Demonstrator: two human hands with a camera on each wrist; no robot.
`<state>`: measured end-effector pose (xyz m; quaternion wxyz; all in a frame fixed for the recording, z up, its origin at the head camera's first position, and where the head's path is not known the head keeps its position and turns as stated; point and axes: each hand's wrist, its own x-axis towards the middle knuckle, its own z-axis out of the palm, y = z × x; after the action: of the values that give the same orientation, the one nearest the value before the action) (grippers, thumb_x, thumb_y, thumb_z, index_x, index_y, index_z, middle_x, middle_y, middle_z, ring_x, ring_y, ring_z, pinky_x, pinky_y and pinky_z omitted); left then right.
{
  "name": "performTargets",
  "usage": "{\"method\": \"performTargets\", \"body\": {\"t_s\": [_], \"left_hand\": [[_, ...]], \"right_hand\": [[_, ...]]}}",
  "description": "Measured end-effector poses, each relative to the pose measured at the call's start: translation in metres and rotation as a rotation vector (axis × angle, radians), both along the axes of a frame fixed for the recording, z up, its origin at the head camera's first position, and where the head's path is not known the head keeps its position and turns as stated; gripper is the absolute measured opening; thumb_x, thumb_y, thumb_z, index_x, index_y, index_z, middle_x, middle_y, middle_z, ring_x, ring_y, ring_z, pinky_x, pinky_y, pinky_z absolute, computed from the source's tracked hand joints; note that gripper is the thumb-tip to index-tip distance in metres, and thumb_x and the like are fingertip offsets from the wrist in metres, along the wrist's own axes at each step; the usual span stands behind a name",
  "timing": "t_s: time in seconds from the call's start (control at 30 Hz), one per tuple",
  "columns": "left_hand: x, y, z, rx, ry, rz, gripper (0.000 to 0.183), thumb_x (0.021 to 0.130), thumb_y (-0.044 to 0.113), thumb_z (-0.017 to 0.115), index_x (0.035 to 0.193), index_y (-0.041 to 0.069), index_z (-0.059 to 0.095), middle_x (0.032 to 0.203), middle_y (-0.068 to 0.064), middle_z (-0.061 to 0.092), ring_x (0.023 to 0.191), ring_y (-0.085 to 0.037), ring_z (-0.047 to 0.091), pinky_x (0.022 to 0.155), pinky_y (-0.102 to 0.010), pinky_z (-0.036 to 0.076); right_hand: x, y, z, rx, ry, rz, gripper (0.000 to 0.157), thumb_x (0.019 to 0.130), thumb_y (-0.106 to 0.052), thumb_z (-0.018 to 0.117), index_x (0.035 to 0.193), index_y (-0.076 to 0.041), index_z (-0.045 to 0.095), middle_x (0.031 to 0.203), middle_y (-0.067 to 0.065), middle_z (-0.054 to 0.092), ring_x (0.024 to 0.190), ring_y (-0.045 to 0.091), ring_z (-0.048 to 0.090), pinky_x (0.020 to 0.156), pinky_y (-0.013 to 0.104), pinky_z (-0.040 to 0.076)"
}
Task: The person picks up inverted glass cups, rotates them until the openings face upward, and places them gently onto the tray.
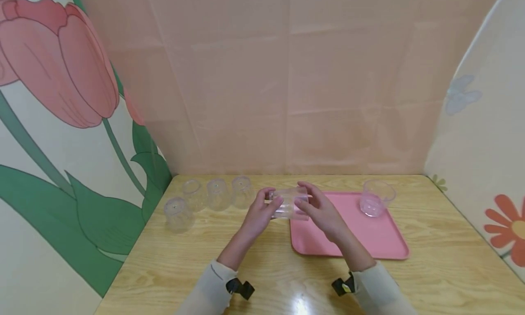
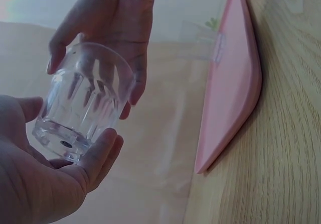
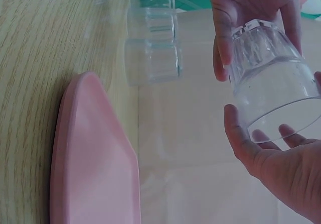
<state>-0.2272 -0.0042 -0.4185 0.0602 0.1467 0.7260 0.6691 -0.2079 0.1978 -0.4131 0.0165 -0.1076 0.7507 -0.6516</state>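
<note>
Between both hands a clear plastic cup (image 1: 289, 203) lies on its side in the air, over the left edge of the pink tray (image 1: 348, 242). My left hand (image 1: 261, 210) grips its base end, thumb on the near side. My right hand (image 1: 321, 211) holds the rim end with thumb and fingers around it. In the left wrist view the faceted cup (image 2: 83, 103) tilts, its base toward the left hand. The right wrist view shows the wide mouth of the cup (image 3: 276, 88) toward the right hand.
Another clear cup (image 1: 375, 201) stands upright on the tray's far right part. Several clear cups (image 1: 217, 194) stand at the table's back left, with one cup (image 1: 178, 214) nearer the front. A pink cloth (image 1: 246, 87) hangs behind the wooden table (image 1: 164, 269); printed panels flank both sides.
</note>
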Motion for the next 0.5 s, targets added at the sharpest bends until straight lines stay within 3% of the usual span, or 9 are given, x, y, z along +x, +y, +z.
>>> {"method": "performTargets", "body": {"t_s": [0.3,0.5], "left_hand": [[-0.0008,-0.0011,-0.0035,-0.033,-0.005,-0.022,0.058,0.101,0.039,0.06,0.145,0.004,0.043,0.129,-0.018,0.051,0.103,-0.026,0.065,0.085,-0.037,0.058],[-0.0015,-0.0024,-0.0014,-0.069,0.003,-0.034,0.061,0.1,0.043,0.06,0.145,0.006,0.043,0.126,-0.015,0.052,0.102,-0.023,0.065,0.085,-0.036,0.057]], "right_hand": [[0.004,0.002,0.0014,0.036,0.013,-0.017,0.064,0.099,-0.029,0.067,0.153,-0.011,0.037,0.15,0.022,0.039,0.131,0.041,0.051,0.101,0.048,0.052],[0.0051,0.0041,0.0047,0.071,0.043,-0.026,0.064,0.099,-0.029,0.068,0.153,-0.011,0.04,0.148,0.024,0.043,0.129,0.041,0.052,0.098,0.047,0.054]]}}
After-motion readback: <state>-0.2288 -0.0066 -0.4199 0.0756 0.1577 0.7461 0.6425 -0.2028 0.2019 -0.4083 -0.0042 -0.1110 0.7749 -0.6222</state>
